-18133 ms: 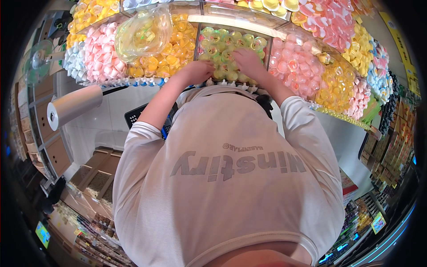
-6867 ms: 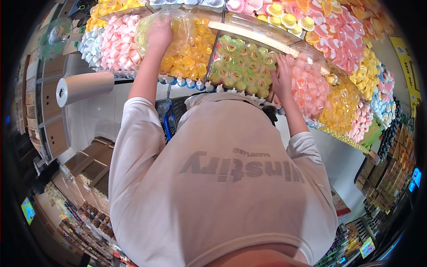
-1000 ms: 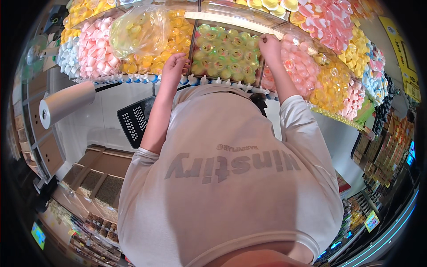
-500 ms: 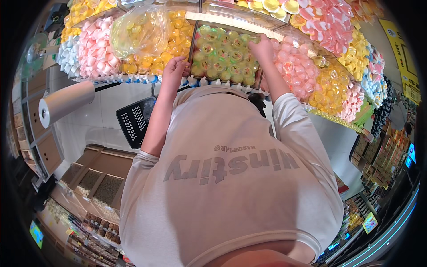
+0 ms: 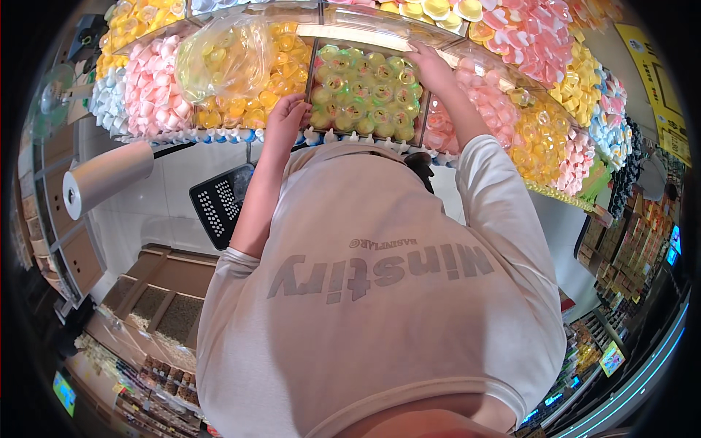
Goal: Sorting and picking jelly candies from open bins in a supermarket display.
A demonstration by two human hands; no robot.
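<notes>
My left hand has curled fingers at the lower left corner of a square clear bin of green jelly cups, laid in rows. What it grips, if anything, is too small to make out. My right hand is at that bin's upper right corner, just below a pale strip, fingers bent and together, their tips partly hidden; I cannot tell what they hold. A clear plastic bag with yellow-green cups lies on the orange cups to the left.
Pink cups and yellow cups fill bins to the right, pink cups the left. A silver cylinder juts out at left, near a black dotted panel and cardboard boxes.
My right hand has moved up and left from the bin's right side to its top corner. My left hand has shifted slightly down, staying near the lower left corner.
</notes>
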